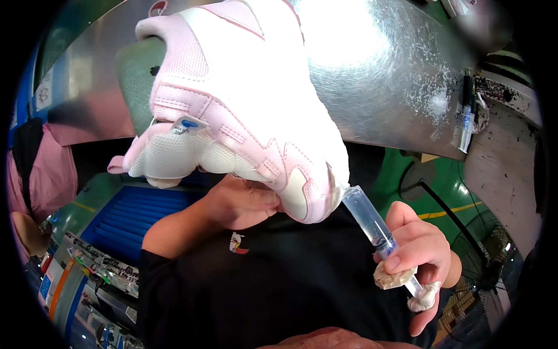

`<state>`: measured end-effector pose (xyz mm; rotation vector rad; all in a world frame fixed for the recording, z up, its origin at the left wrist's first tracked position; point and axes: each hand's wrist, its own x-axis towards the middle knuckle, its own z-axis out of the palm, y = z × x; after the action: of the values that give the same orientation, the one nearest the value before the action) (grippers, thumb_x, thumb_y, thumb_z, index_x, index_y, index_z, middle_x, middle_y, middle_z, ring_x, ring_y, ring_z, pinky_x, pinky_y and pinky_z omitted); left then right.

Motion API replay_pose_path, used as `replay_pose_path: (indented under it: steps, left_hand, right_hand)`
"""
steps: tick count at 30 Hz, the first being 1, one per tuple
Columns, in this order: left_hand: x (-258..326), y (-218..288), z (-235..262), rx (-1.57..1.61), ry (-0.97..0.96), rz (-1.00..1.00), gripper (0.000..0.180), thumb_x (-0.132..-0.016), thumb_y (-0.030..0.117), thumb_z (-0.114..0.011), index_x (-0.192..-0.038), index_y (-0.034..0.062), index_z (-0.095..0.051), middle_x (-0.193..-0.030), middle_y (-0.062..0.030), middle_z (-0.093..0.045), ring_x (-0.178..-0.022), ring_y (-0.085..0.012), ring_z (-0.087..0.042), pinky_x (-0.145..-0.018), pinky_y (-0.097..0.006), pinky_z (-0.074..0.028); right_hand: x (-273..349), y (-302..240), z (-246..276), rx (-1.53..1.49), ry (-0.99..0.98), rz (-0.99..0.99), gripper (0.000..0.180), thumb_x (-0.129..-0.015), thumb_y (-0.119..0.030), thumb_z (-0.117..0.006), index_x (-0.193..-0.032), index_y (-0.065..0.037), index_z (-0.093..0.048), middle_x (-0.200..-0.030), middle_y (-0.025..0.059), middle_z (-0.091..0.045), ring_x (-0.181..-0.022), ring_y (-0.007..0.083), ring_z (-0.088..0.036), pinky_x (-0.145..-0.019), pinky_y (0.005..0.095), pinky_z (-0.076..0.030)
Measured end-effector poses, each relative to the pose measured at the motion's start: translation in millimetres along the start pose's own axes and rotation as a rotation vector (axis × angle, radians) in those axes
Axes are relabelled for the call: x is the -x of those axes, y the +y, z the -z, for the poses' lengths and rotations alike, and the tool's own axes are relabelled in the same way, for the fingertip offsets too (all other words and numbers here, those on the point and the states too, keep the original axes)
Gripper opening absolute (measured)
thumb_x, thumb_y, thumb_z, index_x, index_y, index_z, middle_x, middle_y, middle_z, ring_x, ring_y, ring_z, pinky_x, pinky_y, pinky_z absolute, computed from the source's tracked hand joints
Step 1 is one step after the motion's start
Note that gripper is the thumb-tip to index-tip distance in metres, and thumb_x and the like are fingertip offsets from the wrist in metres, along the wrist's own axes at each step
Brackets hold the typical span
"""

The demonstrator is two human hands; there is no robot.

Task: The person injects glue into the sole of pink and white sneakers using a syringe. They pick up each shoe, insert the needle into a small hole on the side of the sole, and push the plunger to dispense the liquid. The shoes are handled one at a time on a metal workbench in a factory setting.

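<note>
A pink and white sneaker (244,99) fills the upper middle, its toe pointing down toward me. A grey-green shoe last (136,84) sticks out of its opening. My left hand (241,200) is closed on the sneaker's edge near the toe, with some fingers hidden behind it. In my right hand (421,250) is a clear plastic syringe (369,218). Whitish wrapping (395,276) covers its finger flange, and a similar lump covers the plunger end. The syringe tip meets the sneaker's toe; whether liquid comes out cannot be made out.
Beyond the sneaker lies a shiny metal table (372,99) with white specks at its right. Pens (467,110) lie at its right edge. A black fan (485,267) stands at the lower right. Left are a blue slatted surface (131,218) and another person's pink clothing (52,166).
</note>
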<state>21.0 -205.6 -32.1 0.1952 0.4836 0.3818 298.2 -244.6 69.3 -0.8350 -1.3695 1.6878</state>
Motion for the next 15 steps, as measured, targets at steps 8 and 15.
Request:
replay_pose_path:
  steps: [8,15]
  left_hand:
    - [-25.2,-2.1,-10.6,0.091,-0.199,0.029,0.041,-0.094,0.001,-0.043,-0.135,0.0025,-0.040,-0.134,-0.0138,-0.047,-0.124,-0.0289,-0.046,-0.105,-0.045,-0.036]
    - [-38.4,1.9,-20.4,0.045,-0.214,0.040,0.037,-0.096,0.005,-0.043,-0.132,0.0025,-0.043,-0.131,-0.0149,-0.050,-0.123,-0.0298,-0.048,-0.104,-0.045,-0.038]
  right_hand:
    - [14.8,-23.5,-2.5,0.130,0.083,-0.063,0.072,-0.063,-0.058,-0.076,-0.106,-0.001,-0.064,-0.096,0.0053,-0.067,-0.066,0.0165,-0.044,-0.061,0.0296,-0.029]
    - [21.5,-42.2,-4.5,0.260,0.082,-0.108,0.072,-0.063,-0.059,-0.075,-0.105,-0.001,-0.065,-0.093,0.0041,-0.067,-0.065,0.0161,-0.042,-0.059,0.0290,-0.029]
